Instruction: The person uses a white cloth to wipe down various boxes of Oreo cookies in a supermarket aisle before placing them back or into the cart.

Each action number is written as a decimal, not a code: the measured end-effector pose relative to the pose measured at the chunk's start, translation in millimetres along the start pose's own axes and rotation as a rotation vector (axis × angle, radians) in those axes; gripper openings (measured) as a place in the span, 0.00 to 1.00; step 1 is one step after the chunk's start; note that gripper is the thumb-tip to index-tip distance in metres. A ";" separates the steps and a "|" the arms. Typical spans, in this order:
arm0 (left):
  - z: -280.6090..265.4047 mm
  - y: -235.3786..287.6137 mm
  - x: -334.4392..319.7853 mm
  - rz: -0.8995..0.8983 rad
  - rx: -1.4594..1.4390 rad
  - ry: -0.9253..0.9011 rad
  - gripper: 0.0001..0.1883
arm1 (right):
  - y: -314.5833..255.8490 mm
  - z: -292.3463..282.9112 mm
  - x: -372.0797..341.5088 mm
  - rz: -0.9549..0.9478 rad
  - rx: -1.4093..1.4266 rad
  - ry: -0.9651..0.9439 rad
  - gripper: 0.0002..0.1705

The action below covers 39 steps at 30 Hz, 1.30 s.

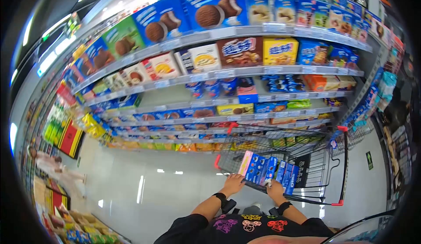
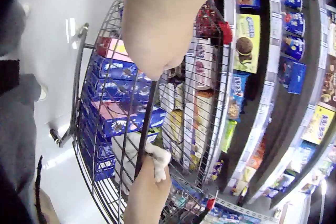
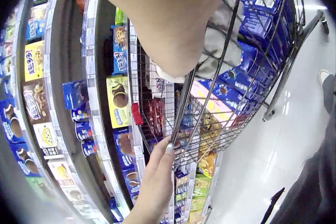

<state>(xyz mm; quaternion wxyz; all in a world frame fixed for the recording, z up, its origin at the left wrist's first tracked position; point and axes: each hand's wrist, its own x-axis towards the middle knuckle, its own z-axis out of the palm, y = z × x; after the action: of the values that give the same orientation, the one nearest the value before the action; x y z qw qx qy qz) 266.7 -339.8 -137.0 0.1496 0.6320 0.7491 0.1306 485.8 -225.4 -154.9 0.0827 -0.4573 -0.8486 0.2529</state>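
A: What is touched by the left hand (image 1: 233, 184)?

B: The rim (image 3: 184, 106) of the cart (image 1: 345, 156) is held by it, just beside the pink box (image 1: 245, 162). How far the fingers are wrapped underneath cannot be told.

A: And what is done with the right hand (image 1: 276, 192)?

B: A pale cloth (image 2: 159, 163) is pinched there, at the same rim, and the fingertips are partly covered by it. More pale fabric is seen behind the wires. The two hands are set apart, with a stretch of rim between.

A: Where are the boxes (image 1: 255, 170) placed?

B: Inside the cart, in a row along the side where the hands are. Most are blue; the row is ended on the left by the pink one, and "OREO" can be read on one toward the right. A black panel (image 1: 302, 170) is seen just to the right of them.

A: What else is shown?

B: Beyond the cart, shelves (image 1: 173, 81) are stocked with packs; a yellow box (image 1: 280, 51) is set beside a brown box (image 1: 241, 53). A green sign (image 1: 369, 160) is fixed to the glossy floor (image 1: 144, 178). At far left a person (image 1: 50, 165) in pale clothing is blurred.
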 end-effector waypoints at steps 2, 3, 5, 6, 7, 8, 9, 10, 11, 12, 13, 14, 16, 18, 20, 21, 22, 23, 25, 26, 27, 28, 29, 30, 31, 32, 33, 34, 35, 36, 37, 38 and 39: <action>-4.9 -14.5 -5.7 -0.017 -0.030 -0.140 0.23 | -20.1 26.8 4.4 -0.046 -0.017 0.013 0.15; -7.1 -17.8 -7.0 -0.023 -0.022 -0.183 0.23 | -44.0 24.6 2.8 -0.042 -0.018 0.056 0.15; -3.1 -27.8 -18.3 0.012 -0.032 -0.236 0.25 | -66.0 48.3 2.5 -0.010 -0.042 0.039 0.16; 0.3 -36.3 -23.7 0.046 -0.040 -0.241 0.26 | -77.3 57.9 8.0 -0.009 -0.055 0.037 0.17; -4.9 -54.9 -30.1 0.078 -0.045 -0.238 0.27 | -89.1 67.2 5.8 -0.035 -0.081 0.065 0.16; -22.5 -72.7 -38.5 0.066 -0.027 -0.238 0.28 | -101.6 73.6 1.8 -0.108 -0.083 0.148 0.17; -43.3 -78.6 -54.0 0.053 -0.016 -0.246 0.29 | -110.0 82.1 -0.8 -0.081 -0.129 0.177 0.18; -54.5 -87.8 -69.8 0.043 -0.014 -0.262 0.31 | -125.1 84.7 -7.2 -0.069 -0.183 0.175 0.19; -51.2 -109.9 -80.1 -0.020 0.041 -0.273 0.36 | -140.2 86.7 -10.1 -0.060 -0.208 0.176 0.18; -53.7 -130.8 -93.6 -0.037 0.042 -0.237 0.38 | -153.7 92.5 -13.2 -0.046 -0.229 0.174 0.17; -58.0 -151.6 -110.7 -0.052 0.044 -0.205 0.39 | -159.1 103.5 -11.9 -0.045 -0.236 0.134 0.17; -62.1 -167.7 -126.6 -0.064 0.047 -0.176 0.40 | -163.0 111.4 -7.7 -0.039 -0.241 0.095 0.17; -66.2 -194.1 -151.9 -0.224 -0.112 -0.193 0.42 | -176.0 124.6 0.9 -0.024 -0.242 0.028 0.17; -63.0 -216.9 -178.8 -0.376 -0.229 -0.199 0.42 | -196.6 135.8 2.3 0.004 -0.242 -0.041 0.19; -56.8 -236.9 -202.5 -0.451 -0.300 -0.213 0.42 | -220.7 143.6 3.2 -0.051 -0.299 -0.179 0.22; -54.9 -246.1 -209.7 -0.480 -0.336 -0.223 0.43 | -248.3 140.5 2.4 -0.089 -0.296 -0.230 0.23; -49.4 -258.9 -213.5 -0.520 -0.351 -0.216 0.43 | -268.1 137.0 2.0 -0.119 -0.293 -0.282 0.23; -38.2 -270.7 -217.2 -0.553 -0.368 -0.221 0.43 | -272.3 154.2 8.6 -0.244 -0.341 -0.292 0.23; -21.8 -274.6 -227.7 -0.596 -0.400 -0.231 0.44 | -304.4 158.8 3.1 -0.307 -0.351 -0.383 0.23; -26.5 -279.5 -228.5 -0.609 -0.412 -0.226 0.45 | -328.1 156.8 -2.1 -0.313 -0.293 -0.415 0.24; -28.0 -283.1 -228.0 -0.587 -0.415 -0.169 0.45 | -318.1 179.9 5.2 -0.382 -0.294 -0.444 0.24; -26.0 -287.3 -227.7 -0.568 -0.421 -0.107 0.46 | -331.1 180.9 4.8 -0.486 -0.236 -0.495 0.24; -20.3 -292.8 -224.4 -0.527 -0.473 -0.010 0.46 | -334.4 188.6 8.4 -0.480 -0.196 -0.583 0.25; -16.5 -301.6 -220.6 -0.490 -0.525 0.095 0.46 | -328.3 206.2 13.0 -0.485 -0.190 -0.612 0.27; -16.7 -308.6 -214.9 -0.459 -0.576 0.210 0.47 | -325.4 217.6 20.1 -0.465 -0.200 -0.778 0.31; -20.5 -313.4 -207.7 -0.510 -0.663 0.212 0.47 | -323.1 221.2 23.8 -0.439 -0.147 -0.829 0.32; -24.9 -318.3 -203.3 -0.570 -0.747 0.215 0.47 | -326.4 221.7 22.4 -0.418 -0.090 -0.885 0.34; -30.1 -323.6 -200.0 -0.633 -0.826 0.217 0.47 | -332.5 223.7 23.2 -0.402 -0.028 -0.941 0.35; -35.4 -327.9 -197.8 -0.679 -0.782 0.219 0.44 | -335.7 221.3 25.9 -0.352 -0.150 -1.064 0.38; -45.9 -332.5 -195.2 -0.683 -0.801 0.141 0.42 | -338.1 223.8 34.6 -0.317 -0.040 -1.125 0.39; -55.3 -337.0 -196.3 -0.690 -0.821 0.062 0.41 | -338.5 227.1 38.8 -0.282 0.071 -1.187 0.40; -64.1 -341.1 -194.4 -0.698 -0.843 -0.015 0.39 | -336.3 229.6 41.9 -0.246 0.179 -1.250 0.41; -60.5 -346.8 -192.4 -0.629 -0.843 -0.042 0.34 | -323.0 258.4 61.1 -0.231 0.103 -1.342 0.45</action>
<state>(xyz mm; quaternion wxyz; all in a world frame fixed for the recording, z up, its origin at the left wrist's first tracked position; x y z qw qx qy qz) -41.5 -587.9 -203.4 0.4378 0.2639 0.7819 0.3569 117.9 -413.5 -219.1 -0.4131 -0.1034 -0.7464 0.5114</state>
